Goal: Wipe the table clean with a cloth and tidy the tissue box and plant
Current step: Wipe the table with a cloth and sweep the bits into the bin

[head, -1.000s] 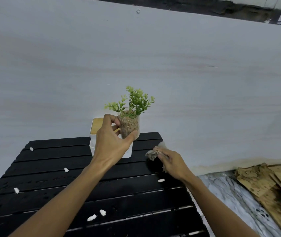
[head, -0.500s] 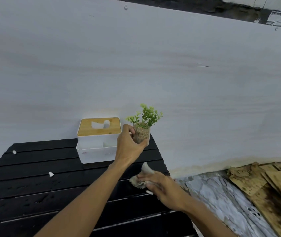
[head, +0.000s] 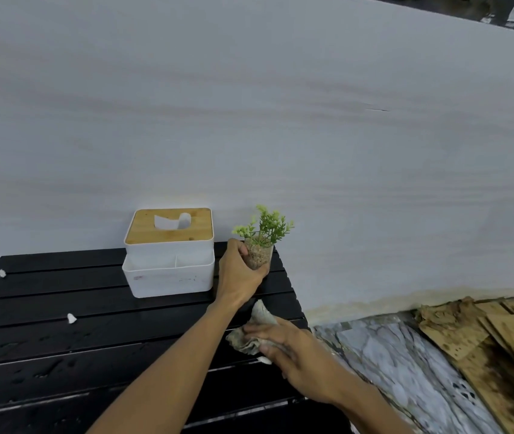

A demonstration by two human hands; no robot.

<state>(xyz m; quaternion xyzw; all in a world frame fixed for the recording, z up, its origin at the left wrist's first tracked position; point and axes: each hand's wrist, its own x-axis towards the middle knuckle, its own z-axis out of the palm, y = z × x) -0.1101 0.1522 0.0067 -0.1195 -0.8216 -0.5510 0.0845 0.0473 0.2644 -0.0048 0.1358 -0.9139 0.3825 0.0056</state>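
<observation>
My left hand (head: 239,274) grips a small green plant (head: 263,233) in a clear pebble-filled pot, low over the back right corner of the black slatted table (head: 61,349). Just left of it stands the white tissue box (head: 169,264) with a wooden lid. My right hand (head: 293,346) presses a crumpled grey cloth (head: 254,332) onto the table near its right edge, in front of the plant. Whether the pot touches the table is hidden by my hand.
White crumbs lie on the slats: one crumb (head: 71,318) left of centre, another crumb (head: 1,273) at the far left. A white wall (head: 280,120) rises directly behind. Marble floor (head: 399,364) and stained wooden boards (head: 506,339) lie to the right.
My left hand carried the plant from in front of the tissue box down to the right, toward the table's back right corner. My right hand drew the cloth nearer along the right edge.
</observation>
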